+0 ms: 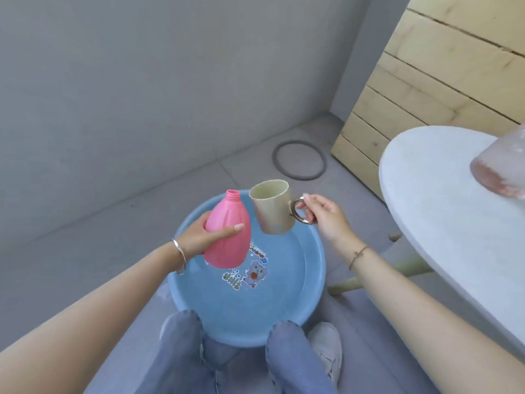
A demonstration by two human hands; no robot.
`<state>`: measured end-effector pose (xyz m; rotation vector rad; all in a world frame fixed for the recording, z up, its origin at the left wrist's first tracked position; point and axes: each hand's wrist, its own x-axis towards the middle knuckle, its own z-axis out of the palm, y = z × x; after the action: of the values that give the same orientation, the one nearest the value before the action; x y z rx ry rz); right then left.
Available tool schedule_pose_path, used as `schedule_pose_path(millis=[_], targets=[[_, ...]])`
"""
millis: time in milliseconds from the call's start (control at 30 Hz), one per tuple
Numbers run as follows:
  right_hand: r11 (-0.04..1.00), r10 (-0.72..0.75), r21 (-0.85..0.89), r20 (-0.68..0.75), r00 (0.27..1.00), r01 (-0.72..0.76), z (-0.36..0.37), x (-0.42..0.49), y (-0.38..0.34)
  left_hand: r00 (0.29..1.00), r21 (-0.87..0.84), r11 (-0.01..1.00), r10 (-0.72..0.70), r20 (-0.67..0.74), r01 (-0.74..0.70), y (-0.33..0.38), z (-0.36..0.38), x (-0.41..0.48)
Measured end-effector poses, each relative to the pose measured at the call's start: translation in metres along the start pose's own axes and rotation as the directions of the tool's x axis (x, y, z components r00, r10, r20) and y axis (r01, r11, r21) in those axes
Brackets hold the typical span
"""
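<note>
Pouring has not begun, we judge. Our left hand [199, 237] wraps its fingers and thumb round the uncapped pink bottle [227, 234], held tilted above the blue basin [255, 317] of water on the floor. Our right hand [324, 214] pinches the handle of the beige cup [272, 211], just beside the bottle's neck. No water runs between them; filling the bottle is left.

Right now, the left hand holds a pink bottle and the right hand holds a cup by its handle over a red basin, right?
Almost. The head view shows a blue basin, not red. The left hand holds the pink bottle and the right hand holds the cup by its handle over it.
</note>
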<state>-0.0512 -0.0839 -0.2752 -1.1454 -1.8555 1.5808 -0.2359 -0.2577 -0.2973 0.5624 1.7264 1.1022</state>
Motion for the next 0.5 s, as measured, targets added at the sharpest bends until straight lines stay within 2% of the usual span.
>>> schedule_pose_path(millis=[100, 200, 333, 500], targets=[[0.985, 0.09, -0.15, 0.024, 0.996, -0.085, 0.013, 0.015, 0.05, 1.0, 0.015, 1.0, -0.027, -0.007, 0.027, -0.021, 0.0, 0.019], [0.958, 0.122, -0.263, 0.027, 0.992, -0.111, 0.02, 0.019, 0.083, 0.999, 0.025, 0.999, -0.035, -0.007, 0.035, -0.04, 0.0, 0.035], [0.907, 0.086, -0.412, -0.034, 0.996, -0.093, 0.026, 0.028, 0.117, 0.999, 0.043, 0.999, -0.017, -0.051, 0.02, -0.057, 0.003, 0.056], [0.852, 0.019, -0.523, -0.029, 0.999, -0.032, 0.034, 0.034, 0.141, 0.996, 0.069, 0.998, 0.0, -0.094, 0.006, -0.075, 0.003, 0.071]])
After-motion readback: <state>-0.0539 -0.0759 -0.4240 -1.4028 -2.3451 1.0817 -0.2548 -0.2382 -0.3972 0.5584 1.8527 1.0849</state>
